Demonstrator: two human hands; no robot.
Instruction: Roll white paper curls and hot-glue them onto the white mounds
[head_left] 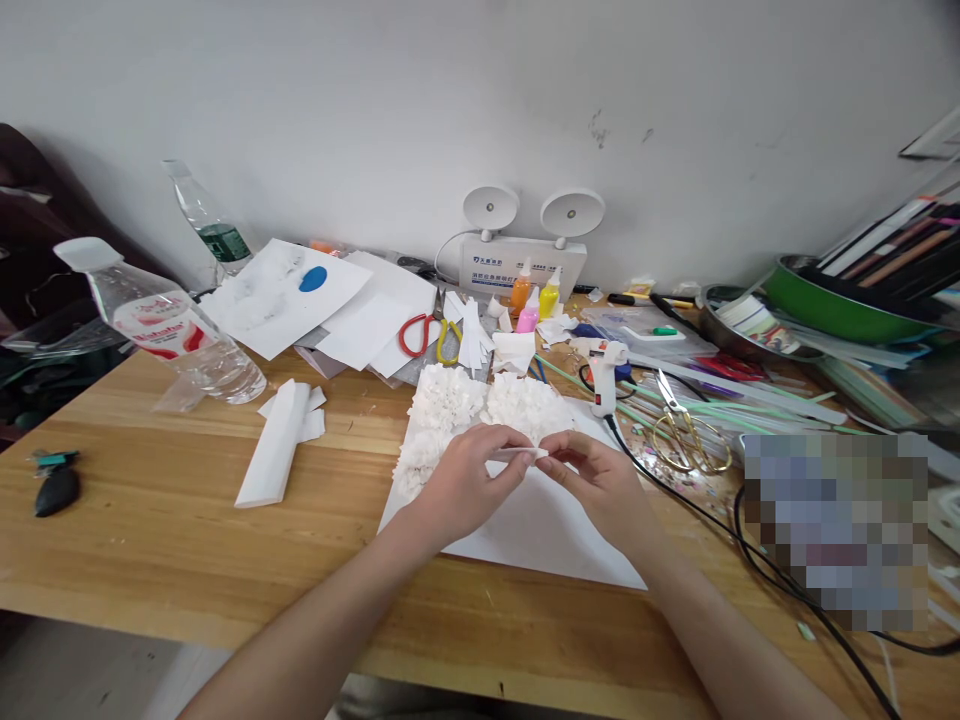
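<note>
Between my fingertips is a small white paper strip (516, 454), held over a white sheet (525, 525). My left hand (476, 475) pinches the strip from the left. At its right end, my right hand (592, 480) closes thumb and fingers on the same strip. Beyond my hands, ruffled white paper clusters (446, 395) lie on the sheet's upper left and top. A white glue gun (602, 372) stands just past the sheet's far right corner. Gold-handled scissors (686, 430) lie to the right of it.
A folded white paper (274, 450) and a water bottle (176, 330) are at the left. Red-and-yellow-handled scissors (417, 336), paint bottles (528, 312) and an emergency light (517, 255) are at the back. A black cord (697, 510) crosses the right side near a blurred item (836, 530).
</note>
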